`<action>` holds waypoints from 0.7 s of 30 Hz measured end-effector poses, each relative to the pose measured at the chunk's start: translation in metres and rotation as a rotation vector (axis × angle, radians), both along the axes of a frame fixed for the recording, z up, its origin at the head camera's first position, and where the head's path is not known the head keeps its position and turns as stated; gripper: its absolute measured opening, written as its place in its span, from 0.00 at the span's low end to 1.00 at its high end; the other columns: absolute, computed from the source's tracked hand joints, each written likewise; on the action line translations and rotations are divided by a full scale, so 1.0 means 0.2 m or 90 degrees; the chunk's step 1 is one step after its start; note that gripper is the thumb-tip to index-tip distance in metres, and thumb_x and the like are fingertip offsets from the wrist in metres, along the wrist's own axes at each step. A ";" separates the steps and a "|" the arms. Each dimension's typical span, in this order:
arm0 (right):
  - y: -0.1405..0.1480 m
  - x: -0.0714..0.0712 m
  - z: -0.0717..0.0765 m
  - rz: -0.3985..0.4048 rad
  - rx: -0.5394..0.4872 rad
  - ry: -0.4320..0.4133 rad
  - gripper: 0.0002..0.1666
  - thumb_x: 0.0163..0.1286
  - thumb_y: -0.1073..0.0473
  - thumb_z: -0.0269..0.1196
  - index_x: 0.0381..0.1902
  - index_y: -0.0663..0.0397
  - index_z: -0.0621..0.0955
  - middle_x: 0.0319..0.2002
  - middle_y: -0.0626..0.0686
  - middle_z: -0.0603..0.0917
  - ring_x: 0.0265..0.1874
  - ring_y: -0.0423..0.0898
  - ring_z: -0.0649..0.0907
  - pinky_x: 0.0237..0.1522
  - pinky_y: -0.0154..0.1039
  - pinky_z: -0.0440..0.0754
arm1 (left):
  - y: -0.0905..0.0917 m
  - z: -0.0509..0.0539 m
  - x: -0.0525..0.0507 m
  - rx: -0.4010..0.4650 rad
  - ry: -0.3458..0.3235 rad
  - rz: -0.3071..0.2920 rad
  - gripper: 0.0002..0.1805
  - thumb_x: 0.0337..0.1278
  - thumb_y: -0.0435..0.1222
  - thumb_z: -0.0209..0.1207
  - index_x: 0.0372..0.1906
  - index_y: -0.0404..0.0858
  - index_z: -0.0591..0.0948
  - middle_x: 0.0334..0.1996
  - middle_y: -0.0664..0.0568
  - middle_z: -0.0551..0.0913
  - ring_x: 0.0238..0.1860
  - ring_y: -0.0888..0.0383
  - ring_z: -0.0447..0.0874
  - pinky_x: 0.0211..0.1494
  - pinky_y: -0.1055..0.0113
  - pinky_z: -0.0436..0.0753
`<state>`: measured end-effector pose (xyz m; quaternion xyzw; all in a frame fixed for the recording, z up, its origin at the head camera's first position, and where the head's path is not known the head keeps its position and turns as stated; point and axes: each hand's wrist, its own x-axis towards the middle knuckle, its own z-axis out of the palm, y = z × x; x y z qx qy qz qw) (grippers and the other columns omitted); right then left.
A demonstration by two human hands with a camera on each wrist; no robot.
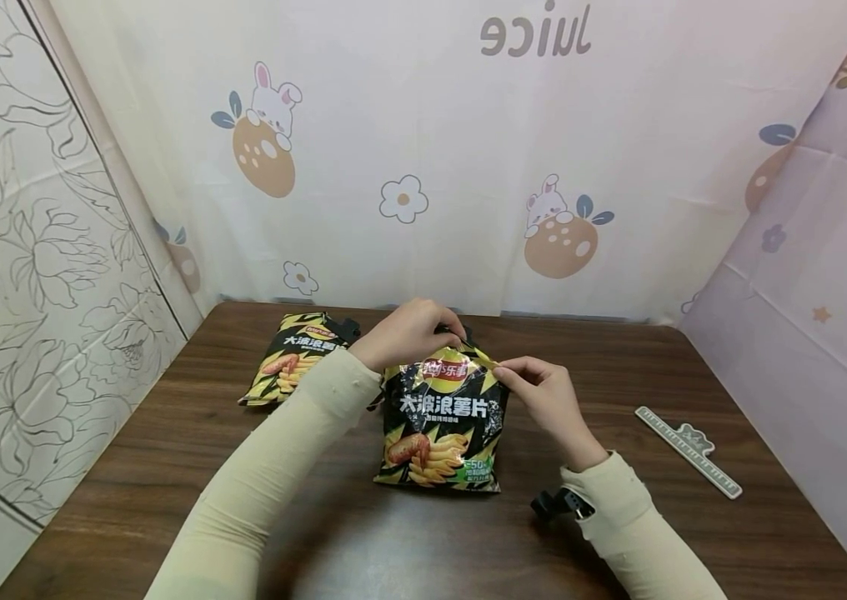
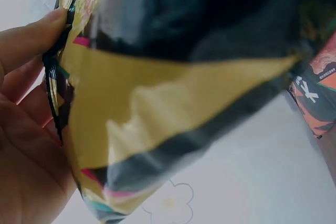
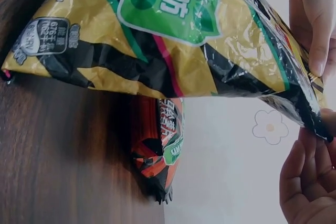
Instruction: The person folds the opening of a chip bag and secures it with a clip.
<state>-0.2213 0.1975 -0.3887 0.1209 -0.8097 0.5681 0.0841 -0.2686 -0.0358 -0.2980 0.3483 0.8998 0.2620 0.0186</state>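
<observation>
A black and yellow bag of potato chips (image 1: 442,433) stands upright on the table between my hands, its printed front facing me. My left hand (image 1: 418,333) pinches the bag's top edge with thumb and fingers; the left wrist view shows the thumb pressed against the crimped seam. At the upper right corner, my right hand (image 1: 543,400) pinches the bag between thumb and fingers. In the right wrist view, the lower side of the same bag (image 3: 168,66) hangs across the upper part, with both hands at its far end.
A second black and yellow chip bag (image 1: 296,358) lies at the back left, partly behind my left forearm. An orange-red and black bag (image 3: 170,150) is beyond the held bag in the right wrist view. A pale green ruler (image 1: 686,450) lies on the brown table (image 1: 761,542) at right.
</observation>
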 end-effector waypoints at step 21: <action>0.21 -0.01 0.01 0.047 0.072 -0.010 0.19 0.74 0.52 0.59 0.50 0.61 0.84 0.42 0.57 0.88 0.36 0.35 0.86 0.40 0.34 0.85 | -0.01 -0.02 0.00 0.034 0.018 0.004 0.09 0.67 0.36 0.59 0.44 0.43 0.88 0.41 0.54 0.89 0.29 0.65 0.82 0.33 0.70 0.76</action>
